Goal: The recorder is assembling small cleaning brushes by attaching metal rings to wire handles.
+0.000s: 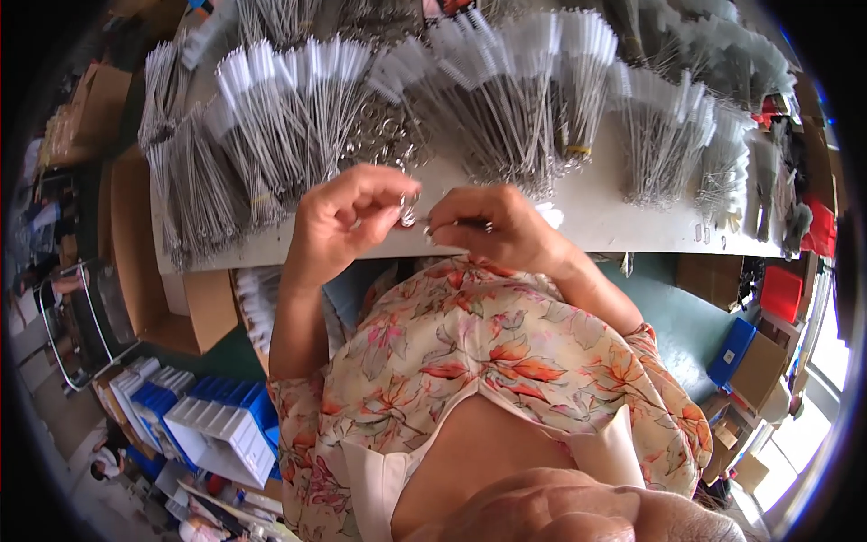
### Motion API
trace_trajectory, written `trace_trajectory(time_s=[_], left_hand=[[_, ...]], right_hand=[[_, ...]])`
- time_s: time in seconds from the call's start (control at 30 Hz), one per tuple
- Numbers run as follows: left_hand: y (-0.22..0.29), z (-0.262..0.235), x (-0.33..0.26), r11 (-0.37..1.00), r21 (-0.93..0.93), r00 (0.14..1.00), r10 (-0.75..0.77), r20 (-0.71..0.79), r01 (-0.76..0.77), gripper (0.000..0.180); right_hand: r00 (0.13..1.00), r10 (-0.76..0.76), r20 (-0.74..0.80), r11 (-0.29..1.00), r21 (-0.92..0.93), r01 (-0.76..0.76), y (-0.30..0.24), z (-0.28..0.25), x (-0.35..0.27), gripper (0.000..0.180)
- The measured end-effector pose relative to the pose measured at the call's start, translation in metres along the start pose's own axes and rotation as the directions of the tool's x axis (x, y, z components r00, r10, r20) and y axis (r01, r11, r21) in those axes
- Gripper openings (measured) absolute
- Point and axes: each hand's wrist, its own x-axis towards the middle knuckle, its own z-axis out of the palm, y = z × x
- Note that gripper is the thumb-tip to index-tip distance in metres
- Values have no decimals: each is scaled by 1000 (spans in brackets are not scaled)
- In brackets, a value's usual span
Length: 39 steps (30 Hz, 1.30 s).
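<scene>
Over the front edge of the table, my two hands are close together. Thumb and index finger of my left hand (345, 221) pinch a small shiny metal ring (408, 211), which hangs between the fingertips. Just to its right, my right hand (501, 224) is closed, its fingers curled inward. Small glints of metal show at its fingertips and in its palm, but what it grips is mostly hidden. Behind my hands lies a heap of loose metal rings (386, 134). Thin wire-handled brushes (293, 108) with white bristles lie bundled on both sides of the heap.
More brush bundles (664, 135) cover the white table (591, 230) to the right and at the back. An open cardboard box (172, 298) stands at the left. Blue and white plastic bins (217, 434) are stacked at the lower left. A red bin (781, 294) is at the right.
</scene>
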Motion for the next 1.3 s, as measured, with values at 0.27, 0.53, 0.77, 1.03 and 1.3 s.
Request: trace_trajectory(time_s=[0.27,0.53,0.77,1.03,1.3], left_hand=[[8,29,14,955,110,918,295,-266,-276,31],[15,32,20,869,342,844,458,-280,-358,30],[16,19,24,862,358,872,446,-200,-359,29],[17,11,29,955,204,953,251,-170,-216,17],[6,22,26,787,-616,975,-139,-172,4,15]], right_hand=[[949,312,-34,804,542,-245,-16,-26,7,14],[952,263,-158,884,435,-172,-34,-18,24,15],[972,221,-79,877,453,-162,-30,-23,28,13],[958,257,-127,910,366,-196,-25,-16,22,13],[961,254,-108,900,390,-194,-26,-13,24,13]])
